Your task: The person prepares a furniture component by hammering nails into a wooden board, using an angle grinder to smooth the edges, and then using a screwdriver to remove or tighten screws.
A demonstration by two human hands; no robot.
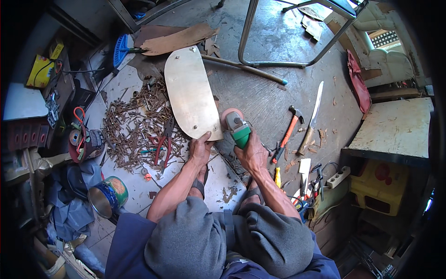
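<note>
My left hand (200, 149) grips the lower end of a pale, long board (191, 95) with rounded corners and small metal fittings near its ends. Thumb on top, the fingers go underneath, out of sight. In my right hand (253, 154) is a green angle grinder (240, 132), its fingers wrapped round the body. The grinder's reddish disc (229, 116) is at the board's right edge; whether it touches cannot be told. Left of the board lies a heap of rusty screws and nails (134, 123), with red-handled pliers (162, 144) on it.
A hammer (289, 130) and a long knife (312, 118) lie on the floor (265, 100) at right. Ahead stand a metal chair frame (274, 63) and a pole (251, 70). A tin can (108, 197) lies at left, a power strip (338, 177) at right. A white-topped cabinet (395, 128) stands far right.
</note>
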